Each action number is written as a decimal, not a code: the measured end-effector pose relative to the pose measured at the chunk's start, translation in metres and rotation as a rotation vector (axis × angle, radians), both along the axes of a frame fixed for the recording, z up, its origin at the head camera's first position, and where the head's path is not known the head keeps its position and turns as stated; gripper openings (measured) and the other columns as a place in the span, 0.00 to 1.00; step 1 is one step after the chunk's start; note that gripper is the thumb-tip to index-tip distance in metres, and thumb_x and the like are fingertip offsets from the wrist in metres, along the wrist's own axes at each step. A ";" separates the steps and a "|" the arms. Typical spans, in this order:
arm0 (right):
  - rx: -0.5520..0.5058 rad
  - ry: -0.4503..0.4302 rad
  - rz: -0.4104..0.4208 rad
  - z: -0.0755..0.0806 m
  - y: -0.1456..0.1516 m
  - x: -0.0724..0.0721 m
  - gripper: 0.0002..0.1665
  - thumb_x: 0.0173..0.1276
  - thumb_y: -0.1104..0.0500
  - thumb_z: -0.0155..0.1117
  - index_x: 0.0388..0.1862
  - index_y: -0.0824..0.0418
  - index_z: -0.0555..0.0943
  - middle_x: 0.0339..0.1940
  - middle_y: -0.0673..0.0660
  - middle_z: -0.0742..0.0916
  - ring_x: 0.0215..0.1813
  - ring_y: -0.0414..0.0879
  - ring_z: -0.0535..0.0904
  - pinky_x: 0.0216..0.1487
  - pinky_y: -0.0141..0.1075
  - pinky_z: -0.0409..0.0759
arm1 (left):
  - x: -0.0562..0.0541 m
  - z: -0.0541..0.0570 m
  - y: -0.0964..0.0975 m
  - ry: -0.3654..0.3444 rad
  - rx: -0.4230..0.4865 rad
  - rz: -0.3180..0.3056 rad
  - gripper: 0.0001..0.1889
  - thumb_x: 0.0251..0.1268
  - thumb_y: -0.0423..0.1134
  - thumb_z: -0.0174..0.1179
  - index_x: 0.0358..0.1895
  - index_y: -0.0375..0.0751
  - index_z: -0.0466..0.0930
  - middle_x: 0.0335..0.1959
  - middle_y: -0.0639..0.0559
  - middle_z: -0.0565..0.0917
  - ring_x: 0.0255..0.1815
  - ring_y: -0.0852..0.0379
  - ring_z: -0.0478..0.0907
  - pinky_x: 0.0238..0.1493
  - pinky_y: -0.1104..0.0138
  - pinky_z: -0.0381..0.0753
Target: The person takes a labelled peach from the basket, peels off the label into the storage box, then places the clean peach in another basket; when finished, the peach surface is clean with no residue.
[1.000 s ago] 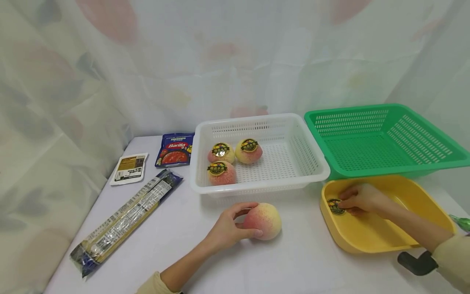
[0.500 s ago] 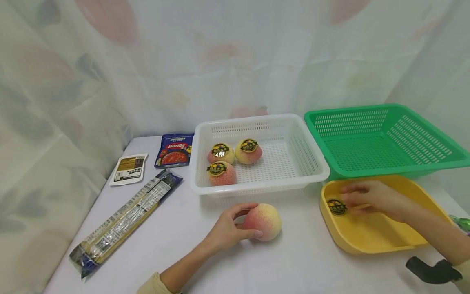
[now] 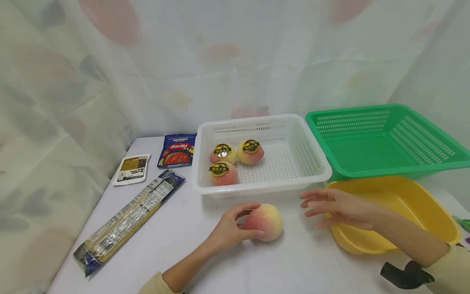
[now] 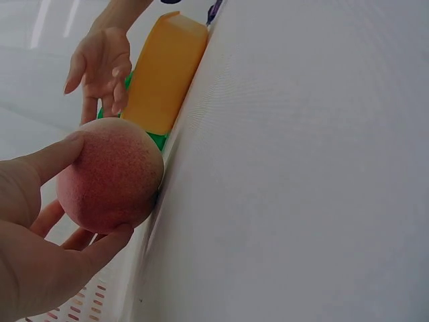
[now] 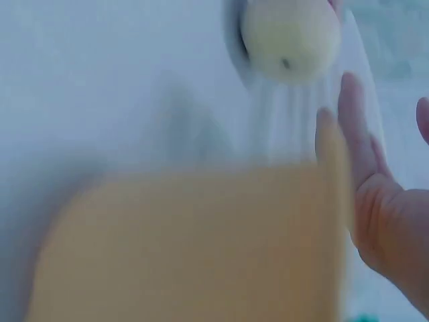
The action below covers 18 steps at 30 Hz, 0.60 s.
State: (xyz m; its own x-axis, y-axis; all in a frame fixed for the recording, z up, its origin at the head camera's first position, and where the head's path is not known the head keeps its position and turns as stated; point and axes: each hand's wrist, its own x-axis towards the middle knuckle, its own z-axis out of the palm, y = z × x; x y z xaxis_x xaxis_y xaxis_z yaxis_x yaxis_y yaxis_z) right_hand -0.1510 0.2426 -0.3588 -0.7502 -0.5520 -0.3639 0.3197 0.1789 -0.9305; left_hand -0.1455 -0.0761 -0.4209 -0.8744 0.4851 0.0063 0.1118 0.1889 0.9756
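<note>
My left hand grips a pink-and-yellow peach on the white table, in front of the white basket. In the left wrist view, thumb and fingers curl round the side of the peach. My right hand holds nothing; its fingers are spread and point left toward the peach, over the left rim of the yellow basin. The right wrist view has this hand beside the blurred basin wall, with the peach beyond. Part of the basin's inside is hidden behind my right hand and forearm.
Three labelled peaches sit in the left part of the white basket. A green basket stands behind the yellow basin. On the left lie a long plastic-wrapped pack, a blue Barilla pouch and a small white packet. Curtains hang behind.
My right hand has come up out of the yellow basin and moved left to its rim, fingers spreading. The round black label seen inside the basin is out of sight. My left hand stays on the peach.
</note>
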 end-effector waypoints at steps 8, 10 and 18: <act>0.046 0.021 -0.001 -0.020 -0.057 0.002 0.38 0.67 0.57 0.64 0.71 0.65 0.60 0.65 0.67 0.68 0.58 0.57 0.73 0.49 0.51 0.80 | 0.000 0.000 0.000 0.016 -0.003 0.001 0.31 0.50 0.34 0.73 0.61 0.41 0.74 0.58 0.49 0.75 0.59 0.48 0.72 0.51 0.67 0.77; 0.060 0.026 0.001 -0.025 -0.067 0.002 0.40 0.64 0.57 0.67 0.71 0.61 0.60 0.65 0.66 0.67 0.57 0.56 0.74 0.49 0.50 0.80 | 0.001 0.000 0.001 0.021 -0.002 0.000 0.31 0.50 0.33 0.73 0.61 0.41 0.74 0.57 0.49 0.75 0.58 0.48 0.72 0.51 0.67 0.77; 0.045 0.046 -0.040 -0.034 -0.089 0.001 0.44 0.58 0.59 0.72 0.69 0.62 0.61 0.66 0.65 0.66 0.52 0.55 0.75 0.45 0.44 0.81 | 0.002 0.000 0.001 0.036 -0.001 0.005 0.31 0.50 0.33 0.73 0.61 0.40 0.74 0.57 0.49 0.76 0.58 0.50 0.72 0.51 0.67 0.77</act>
